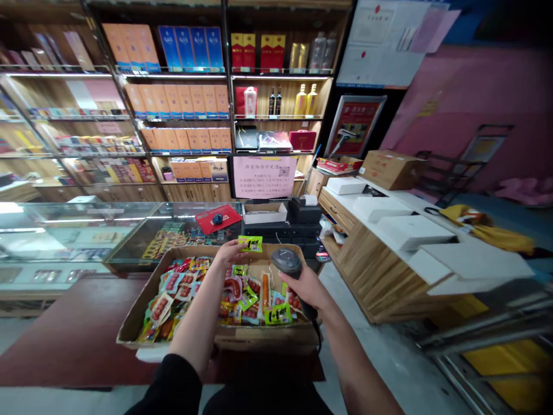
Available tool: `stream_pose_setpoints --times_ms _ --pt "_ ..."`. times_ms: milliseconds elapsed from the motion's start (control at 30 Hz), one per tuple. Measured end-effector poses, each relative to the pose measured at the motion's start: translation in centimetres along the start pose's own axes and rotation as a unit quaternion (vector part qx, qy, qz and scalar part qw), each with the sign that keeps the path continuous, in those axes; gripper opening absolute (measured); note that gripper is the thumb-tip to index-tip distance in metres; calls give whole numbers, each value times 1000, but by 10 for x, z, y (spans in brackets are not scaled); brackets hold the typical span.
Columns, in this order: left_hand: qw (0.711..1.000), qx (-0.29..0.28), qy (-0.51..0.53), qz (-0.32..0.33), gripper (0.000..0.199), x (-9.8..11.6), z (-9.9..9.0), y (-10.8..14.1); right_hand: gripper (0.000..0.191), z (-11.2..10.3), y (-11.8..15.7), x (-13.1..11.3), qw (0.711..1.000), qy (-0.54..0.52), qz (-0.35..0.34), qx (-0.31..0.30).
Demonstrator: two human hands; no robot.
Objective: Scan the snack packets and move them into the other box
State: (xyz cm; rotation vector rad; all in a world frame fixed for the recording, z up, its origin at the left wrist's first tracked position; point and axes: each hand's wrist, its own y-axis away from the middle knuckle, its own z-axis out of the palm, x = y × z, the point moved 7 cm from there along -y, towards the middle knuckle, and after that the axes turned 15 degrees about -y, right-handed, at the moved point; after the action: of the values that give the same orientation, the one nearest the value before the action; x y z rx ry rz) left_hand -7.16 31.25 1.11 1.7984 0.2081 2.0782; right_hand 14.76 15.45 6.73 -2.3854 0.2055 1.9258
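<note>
My left hand [228, 252] pinches the edge of a small green snack packet [250, 244] above the far side of an open cardboard box [276, 335]. My right hand [307, 288] is wrapped round the handle of a black handheld scanner [287, 261], whose head is over the box's right part. Inside the box lie several wrapped sausage snacks, among them a green packet [279, 314] near the front edge and a long orange sausage [265, 293]. A cable hangs from the scanner's lower end.
The box stands on a dark red table [64, 334]. Beyond it are a glass counter [129, 230], a monitor with a pink sign [264, 176] and a black printer [305, 210]. At the right, a wooden cabinet [371, 271] carries white boxes. Stocked shelves line the back.
</note>
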Motion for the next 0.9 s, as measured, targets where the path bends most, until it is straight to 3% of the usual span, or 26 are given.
stream_pose_setpoints --times_ms 133,333,400,467,600,733,900 --pt "996 87 21 10 21 7 -73 21 29 9 -13 2 999 -10 21 -29" --pt "977 199 53 49 19 10 -199 83 31 23 -25 -3 996 -41 34 -70" --pt "970 225 68 57 18 6 -226 100 32 26 -29 -1 996 -34 34 -79" --pt "965 239 80 69 16 3 -239 111 33 30 -32 1 995 -19 29 -91" --pt "966 237 76 70 15 3 -229 119 33 34 -34 4 994 2 26 -106" --pt "979 191 46 59 17 5 -189 112 33 36 -29 0 993 -8 24 -115" --pt "989 140 -7 37 22 -1 -131 84 33 29 -20 -4 994 -8 17 -106"
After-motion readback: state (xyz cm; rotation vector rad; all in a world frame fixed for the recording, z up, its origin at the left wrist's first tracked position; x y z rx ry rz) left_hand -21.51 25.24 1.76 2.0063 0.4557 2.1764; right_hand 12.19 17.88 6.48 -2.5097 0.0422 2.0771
